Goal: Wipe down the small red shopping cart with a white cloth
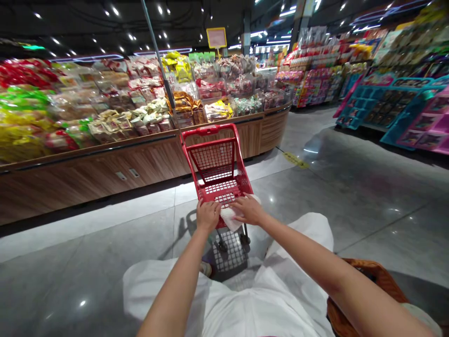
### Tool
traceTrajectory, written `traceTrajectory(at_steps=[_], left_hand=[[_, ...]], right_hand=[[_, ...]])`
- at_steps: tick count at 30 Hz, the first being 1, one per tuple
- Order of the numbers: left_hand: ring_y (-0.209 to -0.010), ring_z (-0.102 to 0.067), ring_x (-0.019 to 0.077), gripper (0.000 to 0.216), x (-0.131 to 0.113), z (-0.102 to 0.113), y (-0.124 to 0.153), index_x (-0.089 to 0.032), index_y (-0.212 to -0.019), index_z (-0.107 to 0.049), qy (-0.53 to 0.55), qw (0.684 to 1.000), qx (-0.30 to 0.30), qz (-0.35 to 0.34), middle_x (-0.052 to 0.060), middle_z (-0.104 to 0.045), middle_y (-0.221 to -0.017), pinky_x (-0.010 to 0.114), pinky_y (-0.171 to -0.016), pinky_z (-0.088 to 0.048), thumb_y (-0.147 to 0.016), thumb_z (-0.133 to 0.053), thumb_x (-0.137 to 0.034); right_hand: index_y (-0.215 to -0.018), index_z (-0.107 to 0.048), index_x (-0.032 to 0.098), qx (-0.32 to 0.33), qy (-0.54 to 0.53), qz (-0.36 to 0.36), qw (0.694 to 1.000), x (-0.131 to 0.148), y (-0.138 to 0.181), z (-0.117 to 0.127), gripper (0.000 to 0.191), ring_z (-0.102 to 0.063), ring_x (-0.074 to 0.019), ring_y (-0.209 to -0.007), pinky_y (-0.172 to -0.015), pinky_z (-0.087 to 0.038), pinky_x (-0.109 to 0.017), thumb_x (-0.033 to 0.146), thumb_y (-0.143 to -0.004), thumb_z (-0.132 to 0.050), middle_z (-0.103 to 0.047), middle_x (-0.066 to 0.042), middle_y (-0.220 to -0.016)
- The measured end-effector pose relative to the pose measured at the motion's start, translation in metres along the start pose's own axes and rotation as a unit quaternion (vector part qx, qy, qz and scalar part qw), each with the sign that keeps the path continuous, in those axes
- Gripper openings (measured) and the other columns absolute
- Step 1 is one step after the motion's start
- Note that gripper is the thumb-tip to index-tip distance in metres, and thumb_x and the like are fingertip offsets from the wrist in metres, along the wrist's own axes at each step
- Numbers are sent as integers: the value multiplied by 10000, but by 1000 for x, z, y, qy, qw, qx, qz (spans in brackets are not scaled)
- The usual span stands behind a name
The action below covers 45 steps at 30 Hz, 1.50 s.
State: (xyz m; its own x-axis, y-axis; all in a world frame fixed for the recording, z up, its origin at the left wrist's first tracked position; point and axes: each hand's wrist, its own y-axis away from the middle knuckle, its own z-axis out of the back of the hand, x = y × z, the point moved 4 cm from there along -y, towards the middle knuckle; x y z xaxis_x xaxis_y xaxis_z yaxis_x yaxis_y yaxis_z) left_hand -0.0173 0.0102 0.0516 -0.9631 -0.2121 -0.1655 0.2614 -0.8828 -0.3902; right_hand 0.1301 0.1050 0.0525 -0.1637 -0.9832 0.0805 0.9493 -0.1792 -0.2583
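**Red cart, both hands on the handle**

Red plastic cart [217, 164] stands just ahead of me beside the wooden snack counter [105, 164]. My left hand [207, 215] is curled around its handle; my right hand [249, 209] lies flatter, pressing a white cloth [229, 219] against the bar. The basket looks empty.

Red mesh cart [217, 168]; white cloth [229, 217]; grey floor [351, 196].

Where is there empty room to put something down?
Inside the red mesh shopping cart, whose basket looks bare, and on the grey floor right of it. The wooden display counter is crowded with snack packets.
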Motion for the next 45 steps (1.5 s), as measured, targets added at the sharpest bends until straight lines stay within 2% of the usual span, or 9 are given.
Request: traceTrajectory(at_steps=[4,8,12,16,21,31,36,40,45], left_hand=[[-862,-617,201,396,-4,-3,-2,-233,-919,-691,-4,1000,-12,9,30,-719,-917,455,-1056,-251,-951,-315,-352],[-820,-615,198,406,-7,-6,-4,-219,-874,-695,-14,999,-20,22,38,-725,-898,461,-1047,-263,-950,-312,-328],[-806,-608,197,416,-4,-5,-3,-210,-849,-695,-26,999,-16,15,42,-724,-882,458,-1035,-285,-952,-307,-318],[-806,-602,194,417,0,-1,-1,-211,-822,-694,-29,999,-9,-15,42,-719,-834,451,-1035,-296,-951,-312,-319],[-794,-606,199,423,0,-1,0,-205,-814,-709,-34,999,-12,-8,53,-724,-831,454,-1036,-293,-947,-326,-325],[-763,-617,193,423,-6,-4,-1,-209,-807,-714,-47,998,-21,22,55,-729,-828,457,-1034,-284,-944,-323,-292],[-787,-607,194,430,-2,-1,2,-194,-806,-708,-39,999,-7,-10,52,-724,-818,444,-1041,-281,-951,-317,-301],[-767,-601,183,424,-5,-1,1,-209,-793,-705,-42,999,-15,-7,32,-725,-809,442,-1045,-277,-952,-323,-303],[-749,-604,187,423,-16,-7,-1,-219,-786,-706,-50,998,-45,13,23,-730,-793,460,-1039,-276,-952,-328,-312]], right_hand=[[-1297,-485,234,49,31,-32,998,-15,7,3,520,-546,-225,-1034,-958,-304,-400,494,-853,-565,-611,-103,-1105],[-1359,-407,263,53,54,-42,996,11,-9,-8,541,-556,-232,-981,-807,-382,-346,462,-875,-544,-596,-95,-1116],[-1320,-449,275,38,74,-35,996,25,-18,-15,463,-555,-227,-938,-768,-390,-338,410,-886,-540,-586,-84,-1104],[-1226,-531,266,53,82,3,995,5,-6,-13,338,-543,-216,-954,-783,-370,-334,355,-900,-528,-590,-84,-1073],[-1181,-560,234,40,83,2,996,-24,14,-1,295,-528,-219,-965,-842,-340,-343,330,-904,-526,-593,-85,-1042],[-1229,-507,194,6,76,-37,996,29,-14,-28,349,-515,-242,-999,-839,-344,-389,329,-907,-515,-577,-107,-1126],[-1226,-517,220,11,86,20,996,4,0,-22,318,-528,-231,-962,-811,-342,-369,302,-919,-498,-603,-92,-1066],[-1142,-564,202,-18,76,11,997,-25,20,-10,241,-526,-215,-985,-897,-318,-363,262,-915,-510,-618,-78,-1042],[-1147,-557,191,-27,61,-8,998,-7,11,-20,283,-534,-223,-957,-860,-344,-376,295,-884,-565,-615,-86,-1063]])
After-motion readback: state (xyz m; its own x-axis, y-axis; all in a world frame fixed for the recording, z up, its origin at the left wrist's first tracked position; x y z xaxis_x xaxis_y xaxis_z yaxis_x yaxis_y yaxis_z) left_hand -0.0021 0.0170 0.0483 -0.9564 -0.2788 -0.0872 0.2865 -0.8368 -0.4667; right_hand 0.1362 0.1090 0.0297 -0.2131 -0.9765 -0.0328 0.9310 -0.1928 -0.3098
